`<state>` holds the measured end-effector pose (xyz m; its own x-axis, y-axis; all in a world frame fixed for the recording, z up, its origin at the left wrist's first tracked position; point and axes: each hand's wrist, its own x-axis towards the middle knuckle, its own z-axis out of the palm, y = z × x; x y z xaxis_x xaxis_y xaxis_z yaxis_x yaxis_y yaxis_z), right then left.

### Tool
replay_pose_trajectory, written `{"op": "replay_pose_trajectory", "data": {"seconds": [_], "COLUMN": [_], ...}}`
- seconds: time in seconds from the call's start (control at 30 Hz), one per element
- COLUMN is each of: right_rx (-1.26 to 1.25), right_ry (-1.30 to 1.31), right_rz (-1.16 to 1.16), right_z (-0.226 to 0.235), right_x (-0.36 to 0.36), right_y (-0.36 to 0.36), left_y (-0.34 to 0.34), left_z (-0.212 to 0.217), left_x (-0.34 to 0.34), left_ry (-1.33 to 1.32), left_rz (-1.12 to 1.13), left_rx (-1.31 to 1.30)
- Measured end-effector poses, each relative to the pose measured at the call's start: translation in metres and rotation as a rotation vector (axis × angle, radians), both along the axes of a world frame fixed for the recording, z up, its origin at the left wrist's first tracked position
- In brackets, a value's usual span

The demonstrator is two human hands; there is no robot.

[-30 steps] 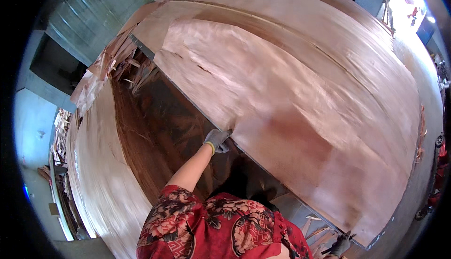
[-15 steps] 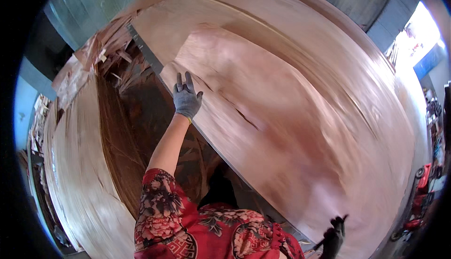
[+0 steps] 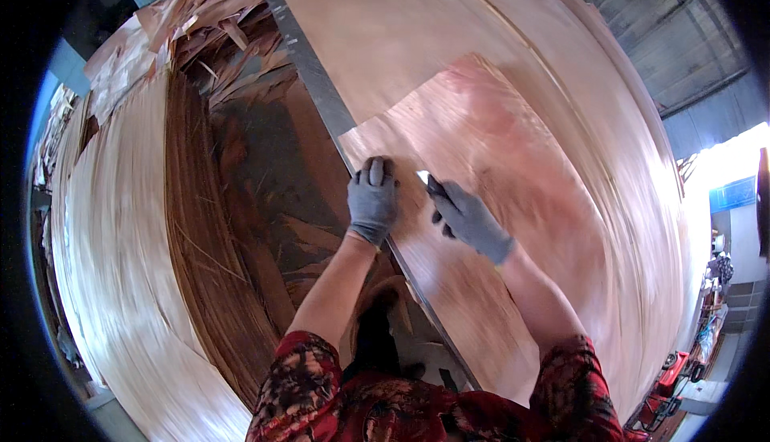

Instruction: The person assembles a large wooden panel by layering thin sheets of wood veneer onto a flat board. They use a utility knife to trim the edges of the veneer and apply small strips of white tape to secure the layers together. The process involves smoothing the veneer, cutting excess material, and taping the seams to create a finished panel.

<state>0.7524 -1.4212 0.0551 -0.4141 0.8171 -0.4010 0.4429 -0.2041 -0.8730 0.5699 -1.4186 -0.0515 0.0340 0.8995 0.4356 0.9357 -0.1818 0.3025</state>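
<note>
A loose sheet of thin wood veneer (image 3: 513,161) lies over a wide stack of pale veneer (image 3: 385,49), its near edge along a dark metal strip (image 3: 309,65). My left hand (image 3: 373,201), in a grey glove, is at that edge with fingers bent and close together on the sheet; its thumb is hidden. Just to the right, my gloved right hand (image 3: 475,219) is closed round the dark handle of a knife (image 3: 434,185). The knife's short bright blade points up and left, over the sheet; whether it touches the wood I cannot tell.
To the left stands another tall veneer stack (image 3: 120,225) with brown layered sides. Torn veneer scraps (image 3: 233,37) are heaped at the far left and litter the floor (image 3: 265,153) in the gap between the stacks. A red wheeled object (image 3: 672,371) shows at lower right.
My right hand has come up from the lower right with the knife, beside the left. My left hand has gone from spread fingers to bent ones. The loose sheet lies flatter, and the view has shifted.
</note>
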Motion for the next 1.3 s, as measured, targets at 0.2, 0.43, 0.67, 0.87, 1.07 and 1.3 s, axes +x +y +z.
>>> {"op": "replay_pose_trajectory", "data": {"seconds": [0.2,0.43,0.67,0.87,1.07,1.3], "right_rx": [0.825,0.893,0.799,0.802,0.738,0.619], "right_ry": [-0.69,-0.733,-0.87,-0.864,-0.891,-1.033], "right_rz": [0.332,0.456,0.472,0.423,0.369,0.41], "right_z": [-0.052,-0.052,-0.043,-0.05,-0.055,-0.038], "right_x": [-0.086,-0.12,-0.135,-0.107,-0.066,-0.016], "right_y": [0.097,0.124,0.118,0.099,0.06,-0.003], "left_y": [0.002,0.002,0.001,0.005,0.007,0.007], "left_z": [-0.008,-0.001,0.0,-0.006,-0.009,-0.002], "left_x": [0.002,0.001,-0.001,-0.002,0.0,0.004], "left_ry": [-0.046,-0.092,-0.082,-0.075,-0.019,0.087], "left_rz": [0.164,0.167,0.145,0.137,0.132,0.152], "left_rx": [-0.008,-0.052,-0.072,-0.034,-0.072,-0.168]}}
